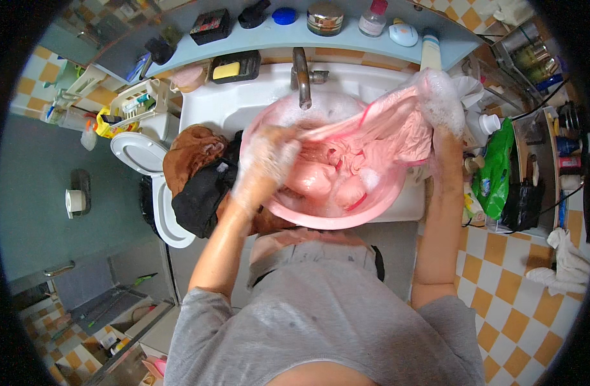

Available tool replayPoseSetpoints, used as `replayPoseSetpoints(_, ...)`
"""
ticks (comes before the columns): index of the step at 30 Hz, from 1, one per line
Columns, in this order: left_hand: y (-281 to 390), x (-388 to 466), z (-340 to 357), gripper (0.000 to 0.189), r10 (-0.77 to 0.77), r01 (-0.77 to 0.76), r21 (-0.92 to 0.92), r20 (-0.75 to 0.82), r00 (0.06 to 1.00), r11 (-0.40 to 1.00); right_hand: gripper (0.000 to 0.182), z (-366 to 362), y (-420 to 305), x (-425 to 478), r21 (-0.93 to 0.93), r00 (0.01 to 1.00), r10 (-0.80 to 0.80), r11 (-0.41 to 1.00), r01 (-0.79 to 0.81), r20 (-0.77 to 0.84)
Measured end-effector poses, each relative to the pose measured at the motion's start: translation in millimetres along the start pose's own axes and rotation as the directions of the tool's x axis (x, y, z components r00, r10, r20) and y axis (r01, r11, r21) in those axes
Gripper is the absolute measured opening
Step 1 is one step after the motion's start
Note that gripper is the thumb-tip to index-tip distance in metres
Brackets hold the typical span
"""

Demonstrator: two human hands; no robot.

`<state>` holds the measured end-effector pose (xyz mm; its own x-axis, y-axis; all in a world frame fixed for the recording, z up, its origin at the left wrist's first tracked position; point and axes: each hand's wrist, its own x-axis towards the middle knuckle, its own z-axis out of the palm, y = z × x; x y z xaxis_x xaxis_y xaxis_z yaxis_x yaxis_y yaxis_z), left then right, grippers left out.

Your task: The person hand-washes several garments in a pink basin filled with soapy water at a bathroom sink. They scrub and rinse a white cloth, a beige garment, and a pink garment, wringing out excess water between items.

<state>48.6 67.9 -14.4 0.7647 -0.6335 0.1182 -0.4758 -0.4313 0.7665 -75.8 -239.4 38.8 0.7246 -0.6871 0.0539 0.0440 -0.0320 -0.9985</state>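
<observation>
A wet pink garment (pixel 372 125) with darker pink trim stretches between my two hands. Its lower folds lie in soapy water inside a pink plastic basin (pixel 331 223). My left hand (pixel 271 157), blurred and coated in suds, grips one end over the basin's left side. Higher up on the right, my right hand (pixel 440 103) holds the other end, raised past the rim; thick foam hides most of its fingers. White foam (pixel 319 108) floats at the back of the basin beneath the metal faucet (pixel 301 79).
The basin rests in a white sink (pixel 208 103). Brown clothing (pixel 189 149) and black clothing (pixel 201 198) are heaped at its left edge. Yellow soap (pixel 226 71) lies in a black dish. A shelf (pixel 280 36) of toiletries spans the back; a green bag (pixel 493 173) stands right.
</observation>
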Motion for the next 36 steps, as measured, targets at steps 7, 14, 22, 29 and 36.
replayPoseSetpoints(7, 46, 28, 78, 0.05, -0.114, 0.589, -0.664, 0.702, 0.703, -0.46, 0.041, 113, 47, -65, -0.154, 0.957, 0.234, 0.966, -0.208, 0.17)
replayPoseSetpoints(14, 1, 30, 109, 0.046, -0.201, 0.418, -0.815, 0.524, 0.828, -0.401, 0.04, 147, 57, -100, -0.802, 0.93, 0.087, 0.54, 0.256, 0.356)
replayPoseSetpoints(22, -23, 30, 107, 0.042, -0.258, 0.357, -0.872, 0.449, 0.855, -0.335, 0.032, 148, 101, -107, -0.595, 0.887, -0.357, 0.658, 0.461, 0.291)
replayPoseSetpoints(29, 15, 43, 121, 0.038, -0.211, 0.582, -0.736, 0.665, 0.716, -0.346, 0.029, 78, 122, 14, -0.869, 0.994, -0.089, 0.496, -0.011, -0.063)
replayPoseSetpoints(36, 11, 53, 109, 0.054, -0.105, 0.611, -0.725, 0.667, 0.737, -0.319, 0.037, 52, 68, 12, -0.328, 0.964, 0.153, 0.942, -0.076, 0.216)
